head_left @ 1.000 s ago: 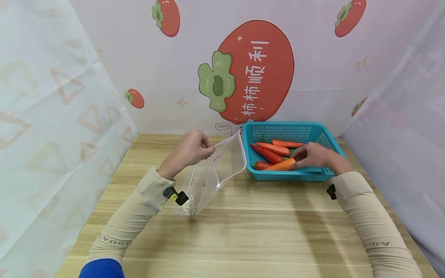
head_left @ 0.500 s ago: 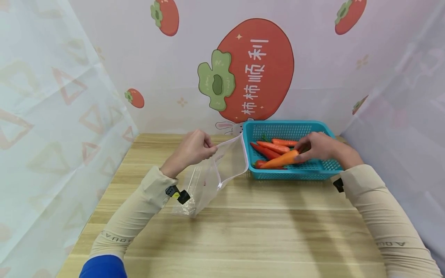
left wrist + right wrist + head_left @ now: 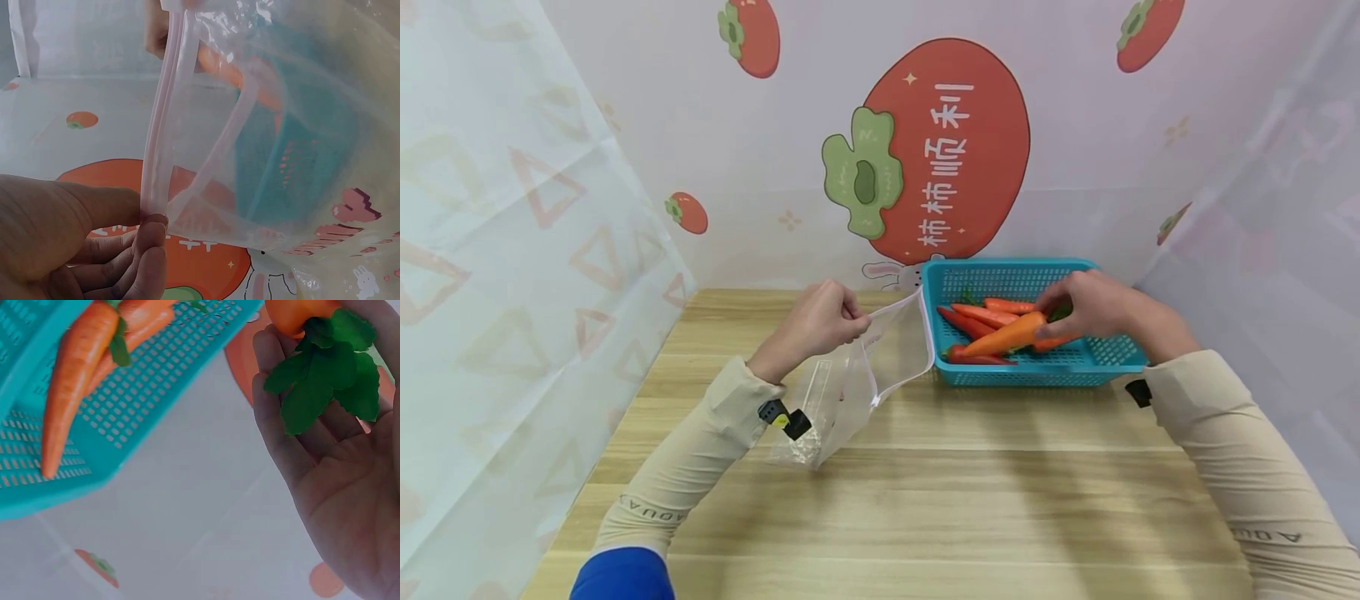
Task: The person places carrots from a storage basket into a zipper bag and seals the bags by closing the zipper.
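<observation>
At the left, my left hand [image 3: 818, 323] pinches the top edge of a clear zip bag [image 3: 898, 337] between thumb and fingers. The bag's pink-edged mouth gapes toward the basket, and its lower part rests on the table. My right hand [image 3: 1093, 305] holds an orange carrot [image 3: 1004, 336] by its thick end, over the blue basket [image 3: 1030, 377]. Green leaves [image 3: 328, 372] on that carrot lie against the fingers in the right wrist view. In the basket are more carrots [image 3: 78, 381] and slim red vegetables [image 3: 964, 322], perhaps chili peppers, partly covered by the held carrot.
The wooden table [image 3: 940, 508] stretches in front of the basket and bag. A white printed backdrop [image 3: 790, 158] stands right behind the basket, with fabric walls on both sides. The basket's left rim is close beside the bag's mouth.
My right hand has lifted the carrot from the others in the basket, moving up and slightly right. The left hand and bag have barely moved.
</observation>
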A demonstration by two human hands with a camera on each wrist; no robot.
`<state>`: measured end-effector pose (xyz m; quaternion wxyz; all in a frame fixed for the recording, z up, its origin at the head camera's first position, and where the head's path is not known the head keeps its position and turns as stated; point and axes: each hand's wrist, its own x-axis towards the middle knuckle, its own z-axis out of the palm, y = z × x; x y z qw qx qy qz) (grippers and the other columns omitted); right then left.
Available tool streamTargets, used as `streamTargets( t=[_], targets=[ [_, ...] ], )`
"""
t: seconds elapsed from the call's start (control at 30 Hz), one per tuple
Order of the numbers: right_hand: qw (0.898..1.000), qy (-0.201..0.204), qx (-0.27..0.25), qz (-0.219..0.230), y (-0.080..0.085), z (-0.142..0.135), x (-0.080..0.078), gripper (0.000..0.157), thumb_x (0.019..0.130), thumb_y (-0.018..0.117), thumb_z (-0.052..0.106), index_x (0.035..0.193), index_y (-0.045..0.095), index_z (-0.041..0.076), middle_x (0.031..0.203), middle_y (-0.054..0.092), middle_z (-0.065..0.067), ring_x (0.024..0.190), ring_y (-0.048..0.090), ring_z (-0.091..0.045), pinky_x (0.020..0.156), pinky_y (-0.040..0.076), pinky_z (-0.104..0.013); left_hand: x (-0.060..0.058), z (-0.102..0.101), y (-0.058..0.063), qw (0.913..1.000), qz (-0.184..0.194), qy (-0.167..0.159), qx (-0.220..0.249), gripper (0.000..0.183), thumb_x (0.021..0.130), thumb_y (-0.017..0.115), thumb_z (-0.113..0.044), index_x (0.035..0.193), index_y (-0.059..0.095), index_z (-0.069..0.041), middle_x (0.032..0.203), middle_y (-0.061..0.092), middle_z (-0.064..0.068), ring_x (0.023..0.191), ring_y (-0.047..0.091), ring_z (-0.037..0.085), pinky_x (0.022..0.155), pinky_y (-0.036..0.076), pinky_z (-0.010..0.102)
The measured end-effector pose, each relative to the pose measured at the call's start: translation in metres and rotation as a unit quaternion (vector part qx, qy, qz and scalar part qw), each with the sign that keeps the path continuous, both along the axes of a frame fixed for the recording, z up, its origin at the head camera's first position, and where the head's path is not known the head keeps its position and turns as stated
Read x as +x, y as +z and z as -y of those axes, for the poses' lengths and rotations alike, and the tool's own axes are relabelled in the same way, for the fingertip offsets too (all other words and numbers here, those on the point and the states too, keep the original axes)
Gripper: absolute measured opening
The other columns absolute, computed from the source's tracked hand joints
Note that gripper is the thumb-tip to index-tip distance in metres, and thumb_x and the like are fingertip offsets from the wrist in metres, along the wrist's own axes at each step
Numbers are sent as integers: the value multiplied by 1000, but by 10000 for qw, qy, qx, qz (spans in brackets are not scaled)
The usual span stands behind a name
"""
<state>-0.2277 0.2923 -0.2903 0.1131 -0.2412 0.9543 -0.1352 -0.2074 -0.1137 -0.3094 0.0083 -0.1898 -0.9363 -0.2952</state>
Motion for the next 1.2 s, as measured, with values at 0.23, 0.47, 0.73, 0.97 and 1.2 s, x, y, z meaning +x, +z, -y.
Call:
streamTargets(
  t=[0.23, 0.47, 0.73, 0.97, 1.2],
  targets=[
    [9999, -67, 58, -96, 17, 8, 7, 35, 89, 85, 34, 117, 80, 15, 108, 78, 1, 93, 67, -14, 81, 59, -35, -1, -2, 0, 10000, -75, -29, 42, 18, 86, 67, -13, 74, 80, -11, 60, 70, -2, 50, 56, 9, 50, 41, 23],
    [9995, 25, 174, -248, 33, 14, 12, 34, 88, 86, 37, 114, 79, 18, 106, 78, 4, 93, 64, -15, 79, 55, -36, -1, -2, -1, 9999, -45, -76, 48, 18, 87, 67, -13, 74, 80, -10, 60, 70, -2, 50, 56, 9, 51, 42, 23],
    [9988, 43, 158, -455, 52, 23, 18, 28, 87, 86, 35, 110, 80, 21, 102, 78, 7, 90, 66, -12, 82, 57, -35, -1, -4, -1, 9999, -77, -67, 6, 18, 85, 67, -13, 71, 78, -11, 59, 69, -2, 49, 55, 8, 50, 42, 23],
    [9986, 47, 73, -526, 62, 30, 23, 31, 88, 86, 36, 114, 79, 20, 102, 78, 7, 92, 67, -13, 82, 57, -36, -1, -6, -2, 9999, -105, -85, -77, 20, 86, 68, -14, 69, 78, -11, 58, 69, -3, 48, 53, 8, 50, 41, 23],
    [9978, 181, 114, -622, 60, 41, 24, 29, 88, 86, 35, 112, 79, 21, 102, 78, 8, 93, 68, -12, 83, 57, -36, -2, -9, -4, 9998, -86, -82, -128, 22, 87, 68, -14, 67, 78, -12, 57, 68, -3, 48, 55, 7, 52, 41, 24]
  ],
)
